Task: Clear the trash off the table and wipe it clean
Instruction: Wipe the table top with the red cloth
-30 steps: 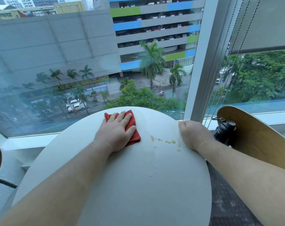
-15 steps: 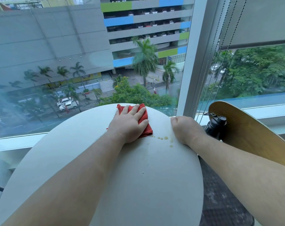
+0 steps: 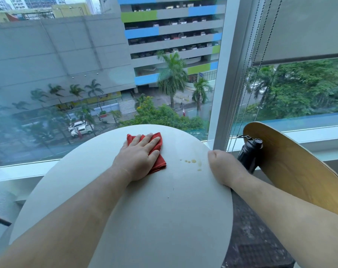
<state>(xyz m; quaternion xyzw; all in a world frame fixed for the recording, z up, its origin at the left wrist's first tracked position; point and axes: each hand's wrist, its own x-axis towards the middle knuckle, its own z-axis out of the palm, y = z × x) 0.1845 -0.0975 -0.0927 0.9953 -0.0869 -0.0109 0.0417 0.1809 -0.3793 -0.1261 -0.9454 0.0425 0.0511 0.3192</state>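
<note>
My left hand (image 3: 139,157) lies flat, fingers spread, pressing a red cloth (image 3: 159,163) onto the far part of the round white table (image 3: 145,219). Several small yellowish drops (image 3: 192,161) sit on the tabletop just right of the cloth, apart from it. My right hand (image 3: 222,167) is curled over the table's right rim, with its fingers hidden below the edge. No loose trash shows on the tabletop.
A black bottle (image 3: 249,153) stands just beyond my right hand, against a round wooden chair back (image 3: 292,171). A big window (image 3: 106,74) with a white frame post (image 3: 222,93) and hanging blind cords (image 3: 241,93) is right behind the table. Dark floor (image 3: 251,238) lies to the right.
My left hand slid the cloth right until it reached the drops, then drew it back left a little. My right hand has stayed on the rim.
</note>
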